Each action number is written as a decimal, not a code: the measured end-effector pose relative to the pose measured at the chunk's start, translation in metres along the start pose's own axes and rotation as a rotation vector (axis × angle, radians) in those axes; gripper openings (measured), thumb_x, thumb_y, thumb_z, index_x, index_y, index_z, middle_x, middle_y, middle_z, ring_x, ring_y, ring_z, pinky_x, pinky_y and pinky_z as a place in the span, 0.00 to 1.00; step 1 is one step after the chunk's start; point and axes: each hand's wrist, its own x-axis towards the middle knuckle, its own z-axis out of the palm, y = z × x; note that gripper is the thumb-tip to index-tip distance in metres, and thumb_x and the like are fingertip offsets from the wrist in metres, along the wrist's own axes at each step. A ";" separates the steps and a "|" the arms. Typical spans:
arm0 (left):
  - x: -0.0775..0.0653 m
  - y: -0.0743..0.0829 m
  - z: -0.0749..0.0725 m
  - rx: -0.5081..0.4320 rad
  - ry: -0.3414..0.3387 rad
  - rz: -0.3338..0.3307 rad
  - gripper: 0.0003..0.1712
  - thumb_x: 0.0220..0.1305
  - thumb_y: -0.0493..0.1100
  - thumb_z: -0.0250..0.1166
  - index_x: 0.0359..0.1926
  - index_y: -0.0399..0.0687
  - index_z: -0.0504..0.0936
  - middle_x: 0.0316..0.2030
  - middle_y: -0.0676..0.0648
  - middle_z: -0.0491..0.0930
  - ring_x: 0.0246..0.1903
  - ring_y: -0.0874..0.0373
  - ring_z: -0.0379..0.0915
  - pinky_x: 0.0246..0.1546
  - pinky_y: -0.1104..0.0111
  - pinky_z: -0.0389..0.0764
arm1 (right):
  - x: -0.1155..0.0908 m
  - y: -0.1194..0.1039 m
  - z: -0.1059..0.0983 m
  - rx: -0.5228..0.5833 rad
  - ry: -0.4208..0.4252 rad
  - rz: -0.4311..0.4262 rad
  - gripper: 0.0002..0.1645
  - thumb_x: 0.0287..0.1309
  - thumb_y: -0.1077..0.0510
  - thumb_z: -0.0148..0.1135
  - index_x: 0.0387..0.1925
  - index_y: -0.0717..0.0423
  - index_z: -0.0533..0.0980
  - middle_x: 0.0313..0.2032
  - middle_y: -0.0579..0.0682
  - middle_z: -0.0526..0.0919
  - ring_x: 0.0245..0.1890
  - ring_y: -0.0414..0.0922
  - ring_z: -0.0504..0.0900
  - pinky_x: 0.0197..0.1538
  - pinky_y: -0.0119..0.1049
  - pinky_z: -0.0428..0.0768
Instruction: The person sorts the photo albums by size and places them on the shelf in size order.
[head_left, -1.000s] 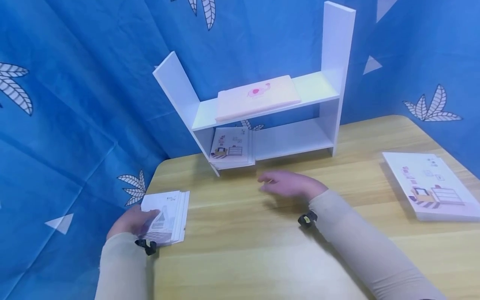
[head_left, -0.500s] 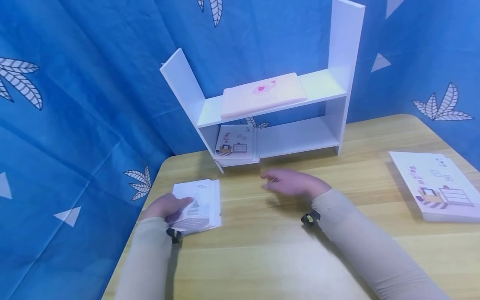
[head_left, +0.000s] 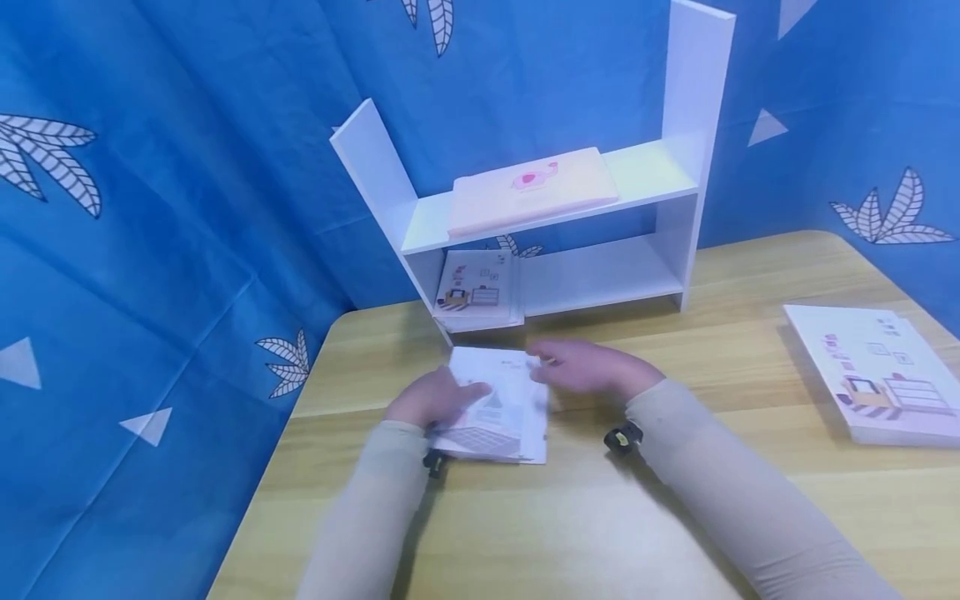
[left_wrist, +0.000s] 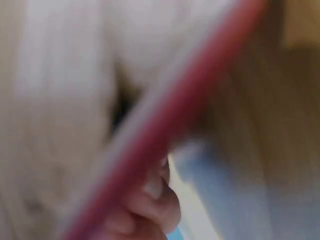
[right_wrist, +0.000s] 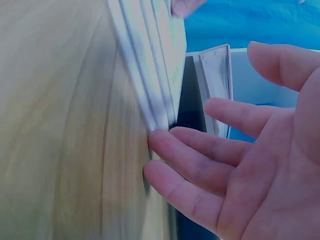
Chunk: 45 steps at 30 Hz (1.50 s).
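Note:
My left hand (head_left: 433, 398) grips a small stack of thin white books (head_left: 498, 417) by its left side, thumb on the top cover. A pale drawing of a building marks that cover. In the right wrist view the stack's layered edges (right_wrist: 145, 55) tilt above the wood. My right hand (head_left: 581, 367) is just right of the stack; its fingers (right_wrist: 190, 165) are spread and loosely bent, holding nothing. The stack's edge comes close to the fingertips; whether they touch, I cannot tell. The left wrist view is blurred, with curled fingers (left_wrist: 155, 205) behind a reddish edge (left_wrist: 165, 120).
Behind the hands stands a white shelf (head_left: 607, 267). Books with a room drawing (head_left: 480, 287) lie on its lower left, and a pink elephant-print item (head_left: 532, 192) lies on its upper board. Another book stack (head_left: 877, 375) lies at the table's right. A blue curtain (head_left: 187, 208) hangs behind.
My left hand has carried the stack of thin books from the table's left side rightward to beside my right hand. The right hand has stayed nearly still. The head view has shifted slightly.

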 end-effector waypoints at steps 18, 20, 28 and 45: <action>0.012 0.074 0.040 -0.147 0.048 0.124 0.58 0.61 0.77 0.58 0.75 0.38 0.61 0.69 0.38 0.69 0.61 0.45 0.71 0.64 0.52 0.70 | -0.013 0.014 -0.027 -0.165 0.113 0.243 0.34 0.73 0.43 0.51 0.68 0.64 0.70 0.65 0.65 0.74 0.67 0.65 0.69 0.67 0.63 0.66; 0.012 0.077 0.040 -0.174 0.037 0.115 0.57 0.61 0.76 0.59 0.75 0.39 0.61 0.63 0.40 0.74 0.54 0.47 0.75 0.59 0.54 0.74 | -0.014 0.014 -0.030 -0.176 0.118 0.248 0.34 0.74 0.43 0.51 0.67 0.64 0.71 0.64 0.66 0.75 0.66 0.66 0.70 0.66 0.63 0.67; 0.019 0.074 0.041 -0.384 -0.044 0.229 0.37 0.63 0.70 0.63 0.64 0.52 0.73 0.42 0.51 0.80 0.42 0.56 0.77 0.54 0.55 0.76 | -0.012 0.026 -0.038 -0.166 0.129 0.244 0.34 0.75 0.45 0.48 0.69 0.66 0.69 0.66 0.66 0.72 0.68 0.66 0.66 0.69 0.63 0.63; 0.017 0.085 0.055 -0.990 -0.309 0.474 0.42 0.69 0.48 0.65 0.76 0.79 0.54 0.56 0.50 0.81 0.52 0.50 0.81 0.57 0.58 0.78 | -0.015 0.045 -0.049 -0.016 0.211 0.265 0.36 0.74 0.45 0.50 0.74 0.59 0.62 0.70 0.64 0.67 0.70 0.65 0.63 0.69 0.66 0.60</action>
